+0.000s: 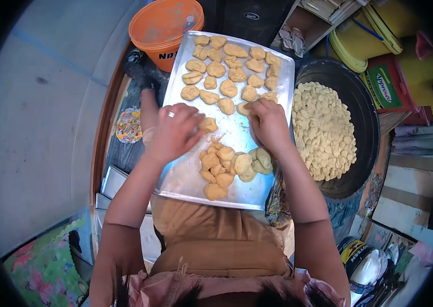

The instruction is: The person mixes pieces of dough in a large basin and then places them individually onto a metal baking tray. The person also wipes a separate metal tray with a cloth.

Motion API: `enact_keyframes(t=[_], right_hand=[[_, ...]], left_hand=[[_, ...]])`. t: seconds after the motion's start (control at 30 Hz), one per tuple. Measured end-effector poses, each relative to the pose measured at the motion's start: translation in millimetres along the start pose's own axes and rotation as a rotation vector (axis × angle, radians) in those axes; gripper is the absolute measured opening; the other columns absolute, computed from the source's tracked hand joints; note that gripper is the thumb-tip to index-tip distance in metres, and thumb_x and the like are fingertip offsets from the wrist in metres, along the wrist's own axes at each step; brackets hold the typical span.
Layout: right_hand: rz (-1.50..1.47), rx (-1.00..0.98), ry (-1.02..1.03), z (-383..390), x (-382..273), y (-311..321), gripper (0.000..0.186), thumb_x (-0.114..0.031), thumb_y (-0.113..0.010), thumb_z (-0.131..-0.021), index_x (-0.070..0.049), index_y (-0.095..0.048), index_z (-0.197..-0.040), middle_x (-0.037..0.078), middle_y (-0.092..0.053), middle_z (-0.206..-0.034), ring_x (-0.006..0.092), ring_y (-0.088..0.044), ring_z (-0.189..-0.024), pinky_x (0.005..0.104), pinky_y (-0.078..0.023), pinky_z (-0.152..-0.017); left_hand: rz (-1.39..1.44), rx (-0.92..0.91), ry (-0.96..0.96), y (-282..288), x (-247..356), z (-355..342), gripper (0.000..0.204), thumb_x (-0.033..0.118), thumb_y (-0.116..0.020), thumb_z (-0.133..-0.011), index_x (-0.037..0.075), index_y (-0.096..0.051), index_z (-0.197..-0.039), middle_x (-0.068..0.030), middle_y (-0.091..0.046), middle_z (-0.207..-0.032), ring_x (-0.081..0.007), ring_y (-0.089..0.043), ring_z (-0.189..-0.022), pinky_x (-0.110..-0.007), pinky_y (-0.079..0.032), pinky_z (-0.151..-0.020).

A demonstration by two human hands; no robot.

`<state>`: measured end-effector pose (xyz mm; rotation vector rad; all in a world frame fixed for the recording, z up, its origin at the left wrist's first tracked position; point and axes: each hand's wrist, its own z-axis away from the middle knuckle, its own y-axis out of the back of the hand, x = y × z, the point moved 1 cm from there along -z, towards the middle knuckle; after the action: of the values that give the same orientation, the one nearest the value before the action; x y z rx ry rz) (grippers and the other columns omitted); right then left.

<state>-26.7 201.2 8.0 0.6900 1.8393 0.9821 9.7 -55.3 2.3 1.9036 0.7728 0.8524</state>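
Observation:
A metal baking tray (183,176) rests over my lap, with uneven rows of yellowish dough lumps (228,88) on its far half. At its near end lies a heap of dough pieces (216,163), beside a paler, greenish lump (261,161). My left hand (175,132), a ring on one finger, hovers over the tray's left side. Its fingers are loosely curved and apart, the tips beside a single dough lump (207,125). On the right, my right hand (270,123) has its fingers closed at a dough lump (243,108) at the near end of the rows, partly covering it.
A black basin (363,117) full of small flat dough rounds (324,130) stands right of the tray. Beyond the tray's far left corner is an orange bucket (162,30). Yellow buckets (362,43) and a shelf (308,23) fill the far right. A wall (47,117) bounds the left.

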Motion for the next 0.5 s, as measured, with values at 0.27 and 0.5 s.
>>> enact_keyframes(t=[0.27, 0.5], right_hand=[[-0.249, 0.08, -0.099, -35.3, 29.4, 0.2, 0.026, -0.007, -0.065, -0.076, -0.006, -0.067, -0.101, 0.015, -0.062, -0.098, 0.0357, -0.062, -0.088, 0.0426, -0.05, -0.078], [-0.054, 0.115, -0.202, -75.9, 40.3, -5.8, 0.022, -0.017, -0.069, -0.079, -0.006, -0.069, -0.099, 0.014, -0.065, -0.093, 0.0331, -0.065, -0.084, 0.0415, -0.051, -0.077]], left_hand=[[-0.141, -0.016, -0.16, -21.2, 6.1, -9.0, 0.032, 0.015, -0.067, -0.077, 0.017, -0.065, -0.109, 0.002, -0.062, -0.105, -0.0183, -0.054, -0.104, -0.039, -0.036, -0.09], [-0.121, -0.026, -0.117, -22.3, 10.5, -13.1, 0.031, 0.02, -0.069, -0.077, 0.016, -0.066, -0.108, 0.0018, -0.061, -0.103, -0.0182, -0.054, -0.103, -0.039, -0.035, -0.089]])
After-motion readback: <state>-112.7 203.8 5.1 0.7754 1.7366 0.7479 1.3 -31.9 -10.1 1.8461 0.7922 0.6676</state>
